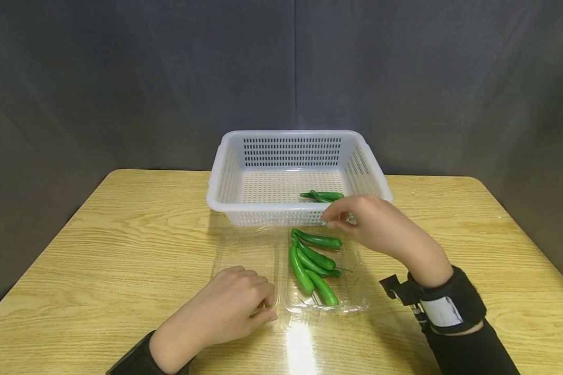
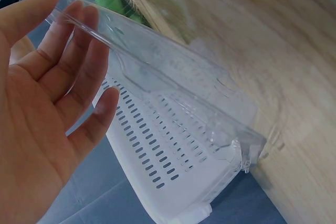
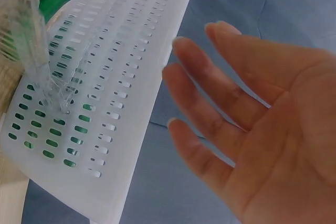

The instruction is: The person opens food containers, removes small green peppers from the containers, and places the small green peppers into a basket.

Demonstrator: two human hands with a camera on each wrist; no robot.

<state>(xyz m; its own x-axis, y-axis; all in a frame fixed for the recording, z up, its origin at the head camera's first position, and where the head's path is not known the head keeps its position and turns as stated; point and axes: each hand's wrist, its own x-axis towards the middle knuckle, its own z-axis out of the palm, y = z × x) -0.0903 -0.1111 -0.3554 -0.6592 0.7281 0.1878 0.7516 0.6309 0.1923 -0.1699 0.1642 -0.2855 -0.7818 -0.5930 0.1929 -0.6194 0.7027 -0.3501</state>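
Observation:
Several green chili peppers (image 1: 300, 268) lie in the right half of a clear hinged plastic container (image 1: 251, 250) on the table. My left hand (image 1: 234, 297) is at the front of the container's left half, fingers loosely bent; in the left wrist view its fingertips (image 2: 90, 14) are right at the clear plastic edge, with the thumb apart. Above the front right rim of a white perforated basket (image 1: 262, 207) hovers my right hand (image 1: 375, 221). Its fingers (image 3: 197, 95) are spread and relaxed in the right wrist view, and nothing is between them. More green peppers (image 1: 330, 196) lie in the basket's front right part.
The basket stands directly behind the container on a wooden table (image 1: 122, 250). Dark grey fabric (image 1: 169, 78) hangs behind the table and at its sides. A black strap (image 1: 469, 299) wraps the right wrist.

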